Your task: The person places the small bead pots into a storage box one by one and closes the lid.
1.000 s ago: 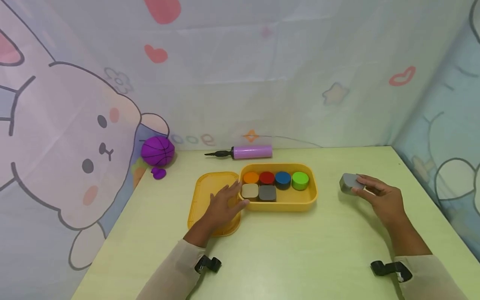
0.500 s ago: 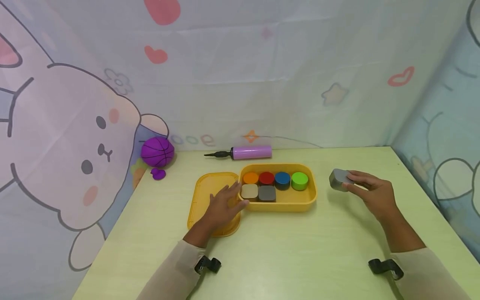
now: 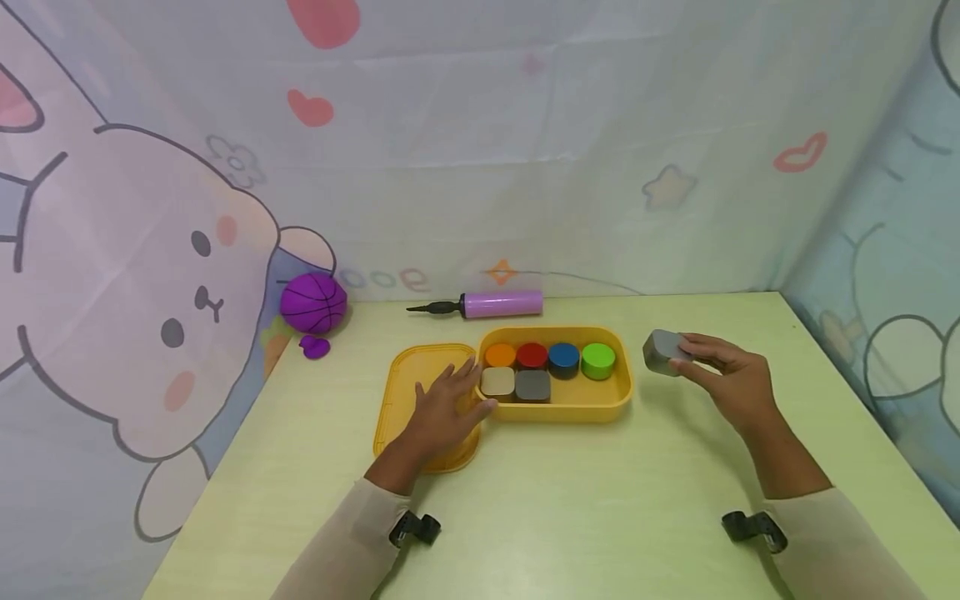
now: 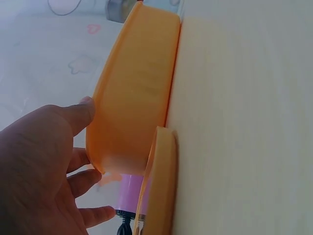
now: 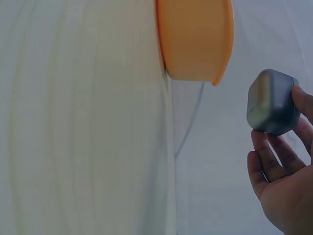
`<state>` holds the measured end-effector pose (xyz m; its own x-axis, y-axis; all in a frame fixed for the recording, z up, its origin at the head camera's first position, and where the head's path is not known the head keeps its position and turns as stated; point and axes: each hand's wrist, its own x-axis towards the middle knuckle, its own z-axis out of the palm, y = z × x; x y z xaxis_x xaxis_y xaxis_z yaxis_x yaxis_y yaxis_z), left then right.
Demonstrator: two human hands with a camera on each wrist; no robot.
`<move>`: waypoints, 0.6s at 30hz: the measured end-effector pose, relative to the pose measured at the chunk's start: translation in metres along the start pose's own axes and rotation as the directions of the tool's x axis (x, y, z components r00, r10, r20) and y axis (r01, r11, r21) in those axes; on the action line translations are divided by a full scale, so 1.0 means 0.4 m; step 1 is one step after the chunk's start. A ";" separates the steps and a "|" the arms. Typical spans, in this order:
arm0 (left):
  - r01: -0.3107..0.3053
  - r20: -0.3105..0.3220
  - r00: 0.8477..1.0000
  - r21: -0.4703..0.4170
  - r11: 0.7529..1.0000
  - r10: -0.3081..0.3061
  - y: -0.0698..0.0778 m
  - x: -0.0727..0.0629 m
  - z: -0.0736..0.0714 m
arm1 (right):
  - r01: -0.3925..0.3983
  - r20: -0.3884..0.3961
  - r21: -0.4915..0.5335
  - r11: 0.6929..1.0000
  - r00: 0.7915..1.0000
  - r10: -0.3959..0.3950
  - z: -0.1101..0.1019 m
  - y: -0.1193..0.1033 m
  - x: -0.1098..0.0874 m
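My right hand (image 3: 735,383) pinches a grey rounded-square block (image 3: 663,352) between thumb and fingers, held in the air to the right of the yellow box (image 3: 570,413). In the right wrist view the grey block (image 5: 274,103) hangs above the table, level with the box's upper part. My left hand (image 3: 442,412) touches the left end of the box with its fingers spread, the thumb at the front rim. Inside the box, orange, red, blue and green (image 3: 597,361) round pieces form the back row. A beige block (image 3: 498,382) and another grey block (image 3: 532,386) sit in front.
A yellow lid (image 3: 405,392) lies left of the box, partly under the left hand and forearm. Behind stands a purple hand pump (image 3: 502,304) lying on its side. At the back left are a purple ball (image 3: 313,303) and a small purple duck (image 3: 314,347).
My right hand has carried the grey block leftward and slightly up, closer to the box. The left hand has stayed at the box's left end.
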<state>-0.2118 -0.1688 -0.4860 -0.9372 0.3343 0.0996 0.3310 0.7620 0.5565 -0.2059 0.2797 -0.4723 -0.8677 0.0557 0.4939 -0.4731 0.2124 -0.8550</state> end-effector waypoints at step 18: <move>0.065 0.086 0.991 0.383 0.921 -0.106 0.087 0.023 -0.031 | 0.087 0.093 -0.053 0.995 0.992 -0.082 0.110 -0.022 0.023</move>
<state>-0.2103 -0.1463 -0.4554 -0.9539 0.2986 -0.0311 0.2864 0.9363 0.2034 -0.2164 0.2354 -0.4671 -0.8363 -0.0527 0.5457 -0.5383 0.2674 -0.7992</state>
